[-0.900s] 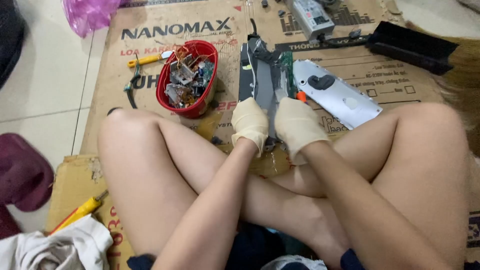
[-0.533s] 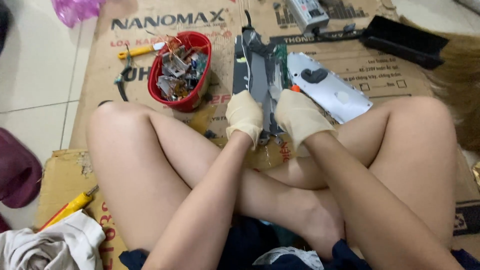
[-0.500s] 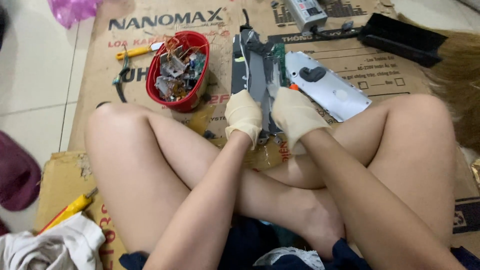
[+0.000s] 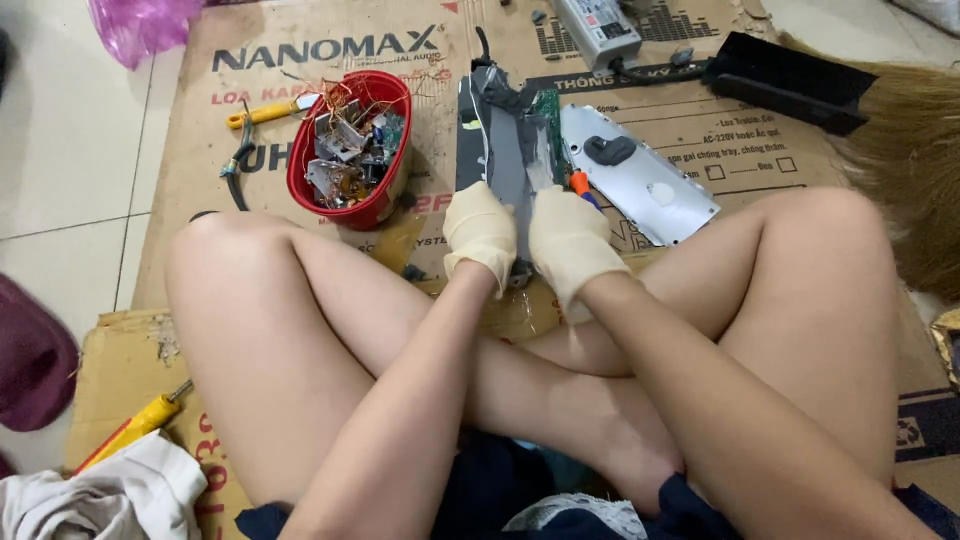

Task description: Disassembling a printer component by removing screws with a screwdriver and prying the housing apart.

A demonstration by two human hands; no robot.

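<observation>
Hands, left (image 4: 480, 232) and right (image 4: 572, 240), grip the grey chassis (image 4: 505, 150), its long axis running straight away from the person.

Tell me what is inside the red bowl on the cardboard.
The red bowl holds a heap of scrap electronic parts: grey metal pieces, small green boards and tangled copper wire sticking up at the top. Whatever lies lower in the bowl is covered by that heap.

i see matt grey metal on the long chassis (image 4: 508, 150), thin cream gloves, probably latex, glossy red plastic bowl (image 4: 350, 150), rough brown cardboard (image 4: 700, 130), smooth floor tiles (image 4: 60, 150).
</observation>
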